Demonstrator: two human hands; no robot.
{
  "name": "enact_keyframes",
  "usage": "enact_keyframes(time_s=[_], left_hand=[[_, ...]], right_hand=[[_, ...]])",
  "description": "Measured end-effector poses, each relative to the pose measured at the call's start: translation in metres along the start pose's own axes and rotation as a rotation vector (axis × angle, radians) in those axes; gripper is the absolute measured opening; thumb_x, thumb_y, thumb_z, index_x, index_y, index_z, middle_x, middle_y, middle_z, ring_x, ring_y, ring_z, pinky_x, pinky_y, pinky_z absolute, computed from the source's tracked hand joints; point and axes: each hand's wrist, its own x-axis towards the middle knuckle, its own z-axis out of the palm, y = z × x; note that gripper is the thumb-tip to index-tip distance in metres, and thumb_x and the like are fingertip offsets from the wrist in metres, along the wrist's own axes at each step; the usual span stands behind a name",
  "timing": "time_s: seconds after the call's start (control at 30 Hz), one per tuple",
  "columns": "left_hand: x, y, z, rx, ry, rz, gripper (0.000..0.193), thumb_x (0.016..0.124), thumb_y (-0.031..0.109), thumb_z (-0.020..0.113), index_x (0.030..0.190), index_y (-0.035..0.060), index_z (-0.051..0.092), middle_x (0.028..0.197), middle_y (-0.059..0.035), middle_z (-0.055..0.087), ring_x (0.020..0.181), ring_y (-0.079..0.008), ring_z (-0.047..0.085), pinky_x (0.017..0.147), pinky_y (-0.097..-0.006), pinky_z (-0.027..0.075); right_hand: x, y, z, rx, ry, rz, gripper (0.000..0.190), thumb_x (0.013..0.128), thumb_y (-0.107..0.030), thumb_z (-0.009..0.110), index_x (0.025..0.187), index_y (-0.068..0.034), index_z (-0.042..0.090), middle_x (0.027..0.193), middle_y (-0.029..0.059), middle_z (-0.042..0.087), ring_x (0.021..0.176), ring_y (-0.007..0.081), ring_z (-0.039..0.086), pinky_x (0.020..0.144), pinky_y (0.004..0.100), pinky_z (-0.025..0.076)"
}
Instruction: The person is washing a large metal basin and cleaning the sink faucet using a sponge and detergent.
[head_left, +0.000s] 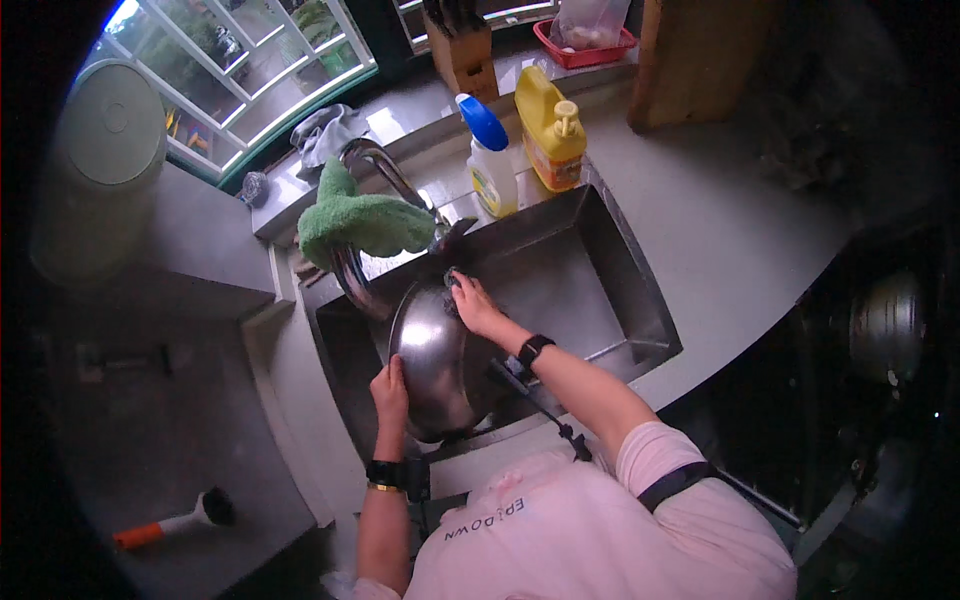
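A shiny metal basin (429, 352) is tilted on its side within the stainless steel sink (634, 247), its rounded outside facing up and right. My left hand (389, 390) grips the basin's left rim, thumb on top. Near its upper right side, my right hand (474, 301) holds a dark steel wool scourer (452, 279); whether the pad touches the metal is hard to tell. A curved chrome faucet (382, 161) reaches over the sink's left end, with a green cloth (360, 221) draped on it.
Behind the sink stand a spray bottle (491, 176) with a blue top and a yellow pump jug (551, 131). A knife block (461, 56), a red basket (585, 49) and a grey cloth (326, 131) line the window ledge. An orange-handled brush (176, 519) lies at lower left.
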Motion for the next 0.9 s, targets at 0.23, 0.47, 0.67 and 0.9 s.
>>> enact_keyframes(time_s=[0.23,0.47,0.67,0.9], left_hand=[[0.0,-0.005,-0.002,-0.003,0.026,0.061,0.045,0.088,0.032,0.043,0.066,-0.0062,0.05,0.049,-0.008,0.039,0.05,-0.011,0.033,0.044,-0.032,0.029],[0.007,-0.014,-0.009,-0.019,0.008,-0.031,0.042,0.088,0.031,0.043,0.071,-0.0064,0.052,0.053,-0.0085,0.045,0.052,-0.0108,0.036,0.047,-0.03,0.033],[0.004,-0.014,-0.013,-0.099,-0.045,-0.096,0.042,0.088,0.031,0.043,0.071,-0.0053,0.053,0.054,-0.0025,0.044,0.052,-0.0092,0.035,0.046,-0.0287,0.031],[-0.002,-0.014,0.0,0.0,-0.107,0.001,0.048,0.089,0.036,0.04,0.062,-0.0035,0.049,0.051,-0.001,0.037,0.051,-0.0086,0.033,0.045,-0.0281,0.028]], right_hand=[[-0.071,-0.059,-0.003,-0.382,-0.045,-0.505,0.045,0.082,-0.014,0.04,0.125,-0.003,0.031,0.12,0.0196,0.037,0.113,0.0349,0.035,0.096,0.0371,0.028],[-0.02,0.026,0.004,0.06,-0.035,0.146,0.043,0.086,-0.02,0.036,0.125,-0.003,0.028,0.123,0.0251,0.032,0.11,0.0383,0.036,0.091,0.0411,0.033],[-0.074,-0.057,-0.001,-0.249,-0.016,-0.417,0.046,0.081,-0.016,0.043,0.125,-0.008,0.031,0.121,0.0179,0.035,0.115,0.0349,0.032,0.096,0.0432,0.026],[0.02,-0.025,-0.012,-0.278,-0.211,0.158,0.04,0.078,-0.022,0.043,0.112,0.001,0.044,0.106,0.0255,0.046,0.098,0.0413,0.046,0.084,0.0466,0.038]])
